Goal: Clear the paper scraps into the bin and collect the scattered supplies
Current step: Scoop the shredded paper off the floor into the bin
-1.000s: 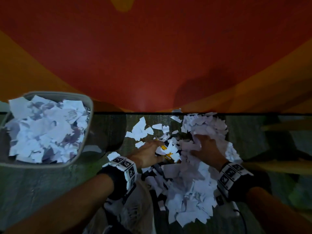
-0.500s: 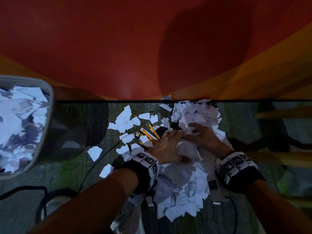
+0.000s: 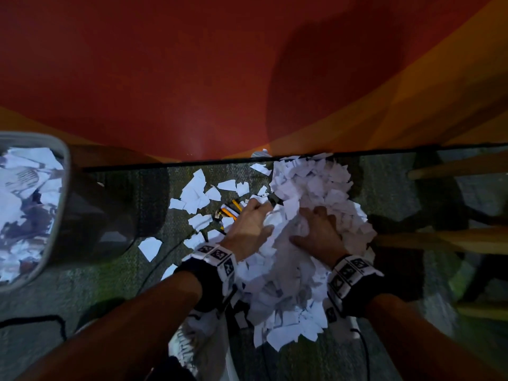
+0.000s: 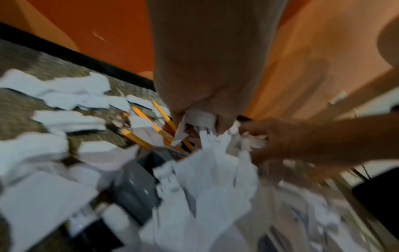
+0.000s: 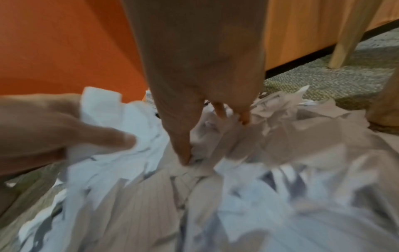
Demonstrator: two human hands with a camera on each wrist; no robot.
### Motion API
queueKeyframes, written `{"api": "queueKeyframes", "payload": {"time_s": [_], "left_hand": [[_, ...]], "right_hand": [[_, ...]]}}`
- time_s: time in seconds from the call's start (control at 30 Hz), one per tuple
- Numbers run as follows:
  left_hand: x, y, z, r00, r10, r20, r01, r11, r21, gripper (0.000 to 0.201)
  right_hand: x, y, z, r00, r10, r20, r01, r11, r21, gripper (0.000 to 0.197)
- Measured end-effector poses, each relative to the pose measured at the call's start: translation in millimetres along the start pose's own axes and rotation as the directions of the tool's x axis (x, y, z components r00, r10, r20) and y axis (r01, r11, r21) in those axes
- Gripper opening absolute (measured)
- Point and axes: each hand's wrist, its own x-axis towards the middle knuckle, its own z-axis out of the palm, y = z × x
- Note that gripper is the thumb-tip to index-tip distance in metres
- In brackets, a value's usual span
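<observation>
L hand has come off the pencils since 1 s ago, now meets R hand on scrap pile | both grips curled into paper on floor | bin well left, part full | next: prob scoop & carry.

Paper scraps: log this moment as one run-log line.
left hand grips paper scraps | right hand digs into pile | pencils uncollected on carpet | bin left, part-filled
</observation>
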Motion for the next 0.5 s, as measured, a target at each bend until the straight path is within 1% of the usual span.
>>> {"api": "queueKeyframes", "payload": {"time_s": [0.03,0.1,0.13,0.17,0.2,0.27,0.33,0.4,0.5], "left_hand": [[-0.8,-0.7,-7.4,1.0,-0.018,-0.008,0.018,1.0,-0.002,0.046],[-4.6,0.7,-22.9,0.996,-0.083,-0.03,0.083,0.996,-0.025,0.05],[-6.9,2.6,-30.6,0.99,-0.134,-0.032,0.132,0.99,-0.042,0.052],[-9.5,4.1,-38.2,0.984,-0.178,-0.028,0.176,0.983,-0.053,0.054],[-12.4,4.7,-45.5,0.979,-0.205,-0.024,0.203,0.978,-0.05,0.056],[-17.6,7.0,-60.1,0.975,-0.216,-0.05,0.213,0.976,-0.048,0.058],[-23.7,13.1,-77.0,0.971,-0.198,-0.132,0.188,0.979,-0.083,0.055],[-31.9,22.5,-95.2,0.966,-0.182,-0.182,0.164,0.981,-0.107,0.049],[-47.1,30.1,-123.4,0.963,-0.142,-0.228,0.123,0.988,-0.094,0.049]], "right_hand": [[0.5,-3.6,-2.6,1.0,-0.022,-0.016,0.022,1.0,0.005,0.062],[-0.2,-10.8,-12.1,0.996,-0.053,-0.067,0.059,0.994,0.089,0.032],[-0.5,-12.0,-16.7,0.994,-0.066,-0.092,0.077,0.989,0.129,0.021],[-1.6,-13.6,-22.2,0.989,-0.077,-0.123,0.098,0.98,0.172,0.016],[-3.9,-15.4,-28.3,0.985,-0.08,-0.151,0.111,0.972,0.209,0.015],[-11.5,-21.4,-42.5,0.978,-0.102,-0.181,0.147,0.957,0.252,0.017],[-20.9,-29.4,-57.7,0.977,-0.124,-0.175,0.169,0.947,0.273,0.029],[-29.2,-35.3,-71.9,0.97,-0.147,-0.196,0.201,0.935,0.293,0.038],[-39.4,-46.3,-89.9,0.945,-0.195,-0.264,0.277,0.906,0.321,0.035]]}}
